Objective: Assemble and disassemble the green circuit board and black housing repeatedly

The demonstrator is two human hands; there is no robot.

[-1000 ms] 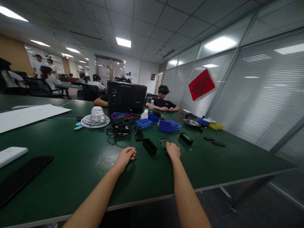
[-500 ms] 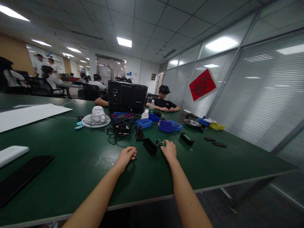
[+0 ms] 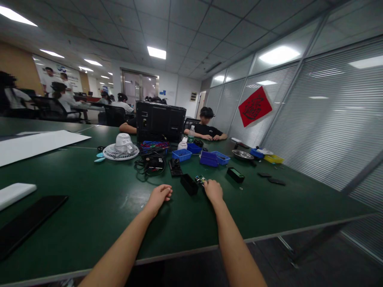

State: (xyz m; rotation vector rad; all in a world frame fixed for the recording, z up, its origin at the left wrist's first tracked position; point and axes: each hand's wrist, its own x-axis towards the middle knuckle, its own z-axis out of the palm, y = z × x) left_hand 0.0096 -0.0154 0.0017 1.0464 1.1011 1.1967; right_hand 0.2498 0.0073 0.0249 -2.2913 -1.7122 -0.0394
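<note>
My right hand (image 3: 214,191) is closed on a small green circuit board (image 3: 200,179), fingertips on its right end. White and blue parts show on the board; the grip itself is partly hidden by the hand. Just left of the board lies an open black box-shaped housing (image 3: 189,184), its hollow side up. My left hand (image 3: 159,198) rests on the green table with its fingers curled in and nothing visible in them. To the right of my right hand sits another black housing (image 3: 235,174) with a green face.
Beyond the hands stand a black device on a base (image 3: 175,167), a tangle of black cables (image 3: 149,165), a white fan (image 3: 121,151) and blue bins (image 3: 182,155). A metal bowl (image 3: 243,155) and dark flat pieces (image 3: 275,181) lie right. A person (image 3: 206,129) sits across the table.
The circuit board has tilted and shifted slightly left under my right hand, whose fingers have drawn in a little. My left hand stays where it was.
</note>
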